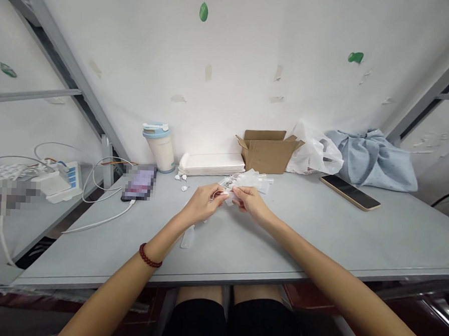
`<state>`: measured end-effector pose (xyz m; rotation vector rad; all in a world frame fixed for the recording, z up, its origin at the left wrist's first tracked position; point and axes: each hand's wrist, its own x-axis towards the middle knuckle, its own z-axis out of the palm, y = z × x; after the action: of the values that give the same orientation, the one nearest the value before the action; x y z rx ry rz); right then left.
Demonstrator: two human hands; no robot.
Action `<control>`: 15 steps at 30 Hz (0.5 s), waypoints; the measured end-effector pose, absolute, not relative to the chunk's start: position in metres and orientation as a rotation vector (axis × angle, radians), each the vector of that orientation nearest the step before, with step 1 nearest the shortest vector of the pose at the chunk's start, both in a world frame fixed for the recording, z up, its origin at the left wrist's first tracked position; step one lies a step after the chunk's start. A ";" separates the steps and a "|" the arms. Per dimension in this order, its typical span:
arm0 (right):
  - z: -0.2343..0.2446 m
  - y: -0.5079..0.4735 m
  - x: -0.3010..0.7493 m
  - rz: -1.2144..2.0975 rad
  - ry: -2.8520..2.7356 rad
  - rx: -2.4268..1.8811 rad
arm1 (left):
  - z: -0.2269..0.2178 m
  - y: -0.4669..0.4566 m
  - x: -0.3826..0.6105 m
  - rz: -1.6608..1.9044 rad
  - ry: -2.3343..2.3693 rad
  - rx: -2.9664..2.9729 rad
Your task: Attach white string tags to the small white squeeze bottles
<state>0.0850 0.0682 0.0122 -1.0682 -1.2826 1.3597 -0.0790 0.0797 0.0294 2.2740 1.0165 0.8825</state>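
Observation:
Close together over the middle of the grey table (137, 256), my left hand (204, 204) and my right hand (251, 203) are both closed in a pinch. Between their fingertips is a small white piece (226, 192), its exact kind too small to tell. A thin white cord seems to loop by my left fingers. Something translucent shows under my right fingertips. Just behind the hands lies a pile of translucent plastic pieces (252, 179). One more translucent piece (187, 238) rests in front of my left hand. Several small white bits (185, 188) lie to the left.
Along the wall stand a cup with a blue lid (161, 147), a stack of white flat items (213, 163), an open cardboard box (268, 153), a white plastic bag (315, 150) and a blue cloth bag (375, 158). A phone (351, 192) lies right, a cabled phone (140, 182) left.

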 end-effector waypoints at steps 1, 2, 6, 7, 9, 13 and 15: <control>0.012 0.067 0.084 1.373 -1.270 -1.065 | 0.029 0.080 -0.079 0.889 1.015 2.285; 0.013 0.067 0.084 1.377 -1.262 -1.062 | 0.030 0.081 -0.079 0.897 1.016 2.289; 0.014 0.065 0.085 1.287 -1.262 -1.011 | 0.032 0.095 -0.093 0.958 1.064 2.275; 0.015 0.065 0.086 1.242 -1.257 -0.998 | 0.032 0.102 -0.101 0.960 1.102 2.278; 0.017 0.067 0.088 1.140 -1.240 -0.993 | 0.027 0.118 -0.120 0.923 1.298 2.338; 0.015 0.071 0.094 0.857 -1.273 -1.071 | 0.006 0.147 -0.154 0.612 1.643 2.569; 0.011 0.074 0.095 0.727 -1.303 -1.138 | -0.004 0.154 -0.161 0.418 1.636 2.633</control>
<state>0.0950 0.0737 0.0112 -1.1385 -1.3028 0.7268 -0.1606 0.1539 -0.0044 2.6327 1.6364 0.4178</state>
